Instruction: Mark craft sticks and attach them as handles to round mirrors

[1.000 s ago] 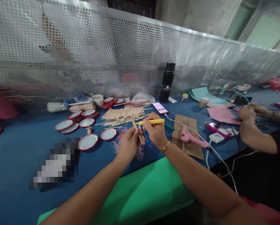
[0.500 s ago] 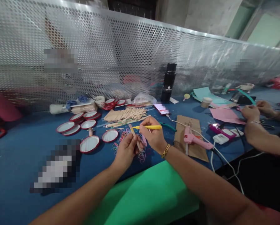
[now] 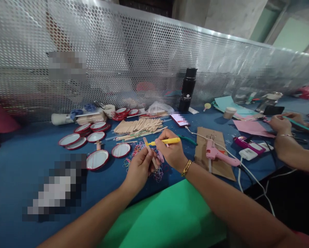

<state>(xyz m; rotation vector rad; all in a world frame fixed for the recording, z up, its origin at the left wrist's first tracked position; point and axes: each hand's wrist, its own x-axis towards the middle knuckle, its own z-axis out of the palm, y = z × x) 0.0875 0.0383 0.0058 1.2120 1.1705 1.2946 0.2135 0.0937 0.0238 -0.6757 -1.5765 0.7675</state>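
Observation:
My left hand (image 3: 140, 164) is closed on a wooden craft stick (image 3: 146, 142), which slants up past the fingertips and shows yellow on its upper part. In my right hand (image 3: 171, 150) is a yellow marker (image 3: 170, 141), held like a pen, its tip against or very close to the stick. Colourful small rubber bands (image 3: 158, 175) lie in a loose heap under both hands. Just left of them is a round red-rimmed disc (image 3: 121, 150); a larger red-rimmed disc (image 3: 97, 160) lies beyond it. A pile of bare craft sticks (image 3: 139, 125) spreads behind my hands.
A pink glue gun (image 3: 221, 155) rests on cardboard (image 3: 203, 134) to the right, with white cables nearby. A black bottle (image 3: 188, 91) stands by the perforated metal screen (image 3: 149, 51). Another person's hands (image 3: 281, 124) work at far right. Green material (image 3: 165, 220) hangs below the table edge.
The view has shifted slightly. My hands keep hold of the stick and marker, with the marker tip still at the stick. The other person's hands have moved, with a teal strip now stretching right.

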